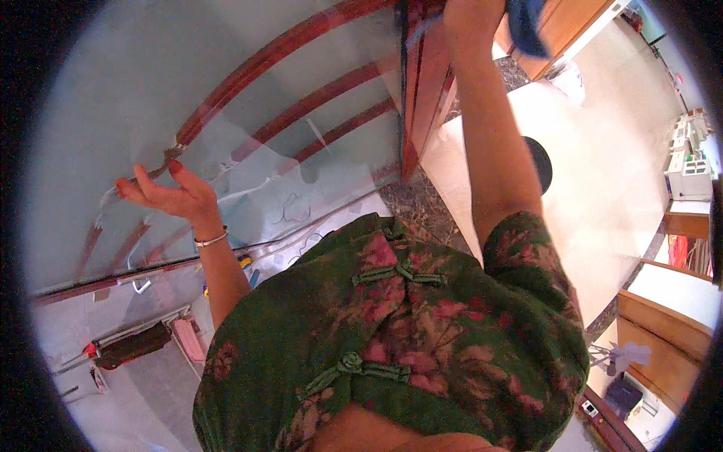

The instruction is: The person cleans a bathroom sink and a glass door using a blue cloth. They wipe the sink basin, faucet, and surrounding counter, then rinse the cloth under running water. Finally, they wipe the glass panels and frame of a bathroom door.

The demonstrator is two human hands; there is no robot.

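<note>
My left hand [169, 195], fingers spread, is up at a glass panel [316, 130] with dark red curved bars [271, 62]. Its fingertips are about a brown joint [172, 152] in one of the bars; firm contact cannot be made out. A bracelet [212, 238] circles that wrist. My right arm reaches up along the red wooden door edge [421, 85], and my right hand [474, 20] is partly cut off by the top of the view. A blurred blue cloth [526, 28] hangs from it, though the fingers are hidden.
A dark marbled threshold [421, 209] lies below the panel's edge. Right of it, a pale floor carries a black round object [538, 165] and a white bag-like object [567, 82]. Wooden cabinets [661, 333] and white boxes [690, 169] line the right. Lower left stands a rack [133, 344] with dark cloth.
</note>
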